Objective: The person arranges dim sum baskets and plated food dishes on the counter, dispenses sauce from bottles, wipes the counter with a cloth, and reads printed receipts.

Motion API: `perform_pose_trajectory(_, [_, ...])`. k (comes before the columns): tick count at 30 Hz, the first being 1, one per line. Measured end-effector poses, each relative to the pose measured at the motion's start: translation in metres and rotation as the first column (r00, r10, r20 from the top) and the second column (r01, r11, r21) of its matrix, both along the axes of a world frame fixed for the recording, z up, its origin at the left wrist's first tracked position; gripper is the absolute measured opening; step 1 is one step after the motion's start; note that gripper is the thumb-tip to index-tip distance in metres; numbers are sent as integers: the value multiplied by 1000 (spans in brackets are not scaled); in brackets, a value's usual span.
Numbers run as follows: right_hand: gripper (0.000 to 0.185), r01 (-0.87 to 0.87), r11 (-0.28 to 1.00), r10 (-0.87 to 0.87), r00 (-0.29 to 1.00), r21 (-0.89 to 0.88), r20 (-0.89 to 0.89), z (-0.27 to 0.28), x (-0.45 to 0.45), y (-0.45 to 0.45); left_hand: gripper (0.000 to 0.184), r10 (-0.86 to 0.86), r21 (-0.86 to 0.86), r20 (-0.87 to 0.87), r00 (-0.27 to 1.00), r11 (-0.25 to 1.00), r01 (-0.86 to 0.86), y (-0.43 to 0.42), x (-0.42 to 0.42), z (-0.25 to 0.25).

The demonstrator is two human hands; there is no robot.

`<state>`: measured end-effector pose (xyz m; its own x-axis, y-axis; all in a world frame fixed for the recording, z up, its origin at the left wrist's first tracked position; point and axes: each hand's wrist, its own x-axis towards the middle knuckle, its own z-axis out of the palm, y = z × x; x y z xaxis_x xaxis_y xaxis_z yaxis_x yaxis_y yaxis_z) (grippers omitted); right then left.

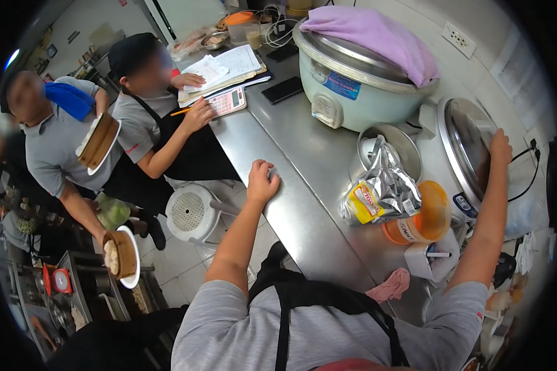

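Note:
My left hand [263, 182] rests at the edge of the steel table [315, 161], its fingers curled in loosely with nothing visible in them. On the right, my right hand [500, 149] is at the far rim of a round metal lid [467, 142], fingers bent over its edge. That lid sits on a white rice cooker [436, 148]; whether it is raised cannot be made out. Nearest to the cooker stand a steel pot [408, 148], a silver foil pouch [387, 179] with a yellow label, and an orange tub [433, 210].
A large rice cooker [328, 68] under a purple cloth [371, 37] stands at the back. One person writes beside a calculator [228, 102]; another carries bamboo steamers [127, 253] on plates. A phone [282, 90], pink rag [390, 285] and white stool [192, 213] are nearby.

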<state>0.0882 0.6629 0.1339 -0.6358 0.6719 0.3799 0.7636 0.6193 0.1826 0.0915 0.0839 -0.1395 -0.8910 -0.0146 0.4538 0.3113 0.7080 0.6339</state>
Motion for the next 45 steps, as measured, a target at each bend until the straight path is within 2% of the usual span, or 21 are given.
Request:
perform_pose_trajectory(6, [50,-201,973,195,978,-109,-69,-24,-3,82,26,-25,7,-34,999,1000,25,-2,-3,-1])
perform_pose_trajectory(9, [57,-480,839,529,830,256,-179,7,-5,57,29,-35,202,-50,998,978,44,-2,13,11])
perform_pose_trajectory(11, [51,-846,528,749,505,-74,-429,70,24,-62,36,-38,370,-21,999,928,43,-1,38,23])
perform_pose_trajectory(13, [46,-891,328,676,454,-315,-580,112,70,-183,32,-156,347,-34,987,925,158,-8,75,18])
perform_pose_trajectory(14, [44,-927,185,693,358,-326,-625,118,91,-228,31,-257,370,0,967,898,238,-14,102,23])
perform_pose_trajectory(16, [41,-923,-139,673,177,-358,-718,106,119,-289,28,-479,419,362,800,850,319,-49,143,9])
perform_pose_trajectory(18, [39,-811,-452,541,82,-371,-837,58,135,-343,27,-596,755,526,606,655,-11,-95,170,-16])
perform_pose_trajectory(20, [38,-539,-498,626,319,-679,-712,-6,129,-382,29,-356,652,709,609,660,-373,-148,183,-21])
perform_pose_trajectory(22, [45,-294,-622,537,514,-726,-669,-103,108,-418,34,-164,595,765,623,549,-587,-190,184,-7])
perform_pose_trajectory(23, [53,-135,-660,446,721,-739,-531,-135,109,-440,35,-253,557,796,551,662,-501,-214,185,0])
perform_pose_trajectory(24, [55,-80,-754,330,812,-652,-481,-162,113,-458,36,-325,521,824,464,756,-395,-232,184,10])
perform_pose_trajectory(26, [63,-69,-882,115,928,-467,-354,-194,125,-491,38,-477,477,860,179,877,47,-238,187,88])
perform_pose_trajectory(28, [68,-277,-845,-165,949,-458,-268,-201,132,-504,40,-680,654,713,174,733,187,-258,187,138])
perform_pose_trajectory(30, [61,-300,-683,-161,951,-666,-263,-217,136,-497,41,-715,760,504,484,633,144,-281,163,143])
perform_pose_trajectory(32, [52,-280,-528,-88,957,-802,-276,-231,136,-482,41,-348,799,454,820,566,-203,-263,121,142])
perform_pose_trajectory(34, [41,-252,-395,57,953,-883,-297,-242,138,-462,40,-237,718,599,765,582,-383,-246,76,133])
perform_pose_trajectory(38, [27,-263,-182,-36,965,-948,-261,-243,162,-442,43,-329,590,784,527,660,-465,-203,20,109])
perform_pose_trajectory(39, [27,-259,-122,-58,965,-958,-254,-239,168,-440,40,-410,614,785,464,610,-500,-196,10,98])
perform_pose_trajectory(40, [27,-260,-67,-77,964,-963,-255,-237,172,-439,33,-347,568,816,462,633,-527,-184,6,95])
perform_pose_trajectory(42, [27,-295,-83,-109,952,-952,-285,-240,180,-433,26,-385,583,794,470,701,-410,-175,-10,63])
perform_pose_trajectory(45, [29,-388,-57,-244,899,-920,-364,-254,194,-433,19,-459,622,780,425,645,-444,-150,-20,31])
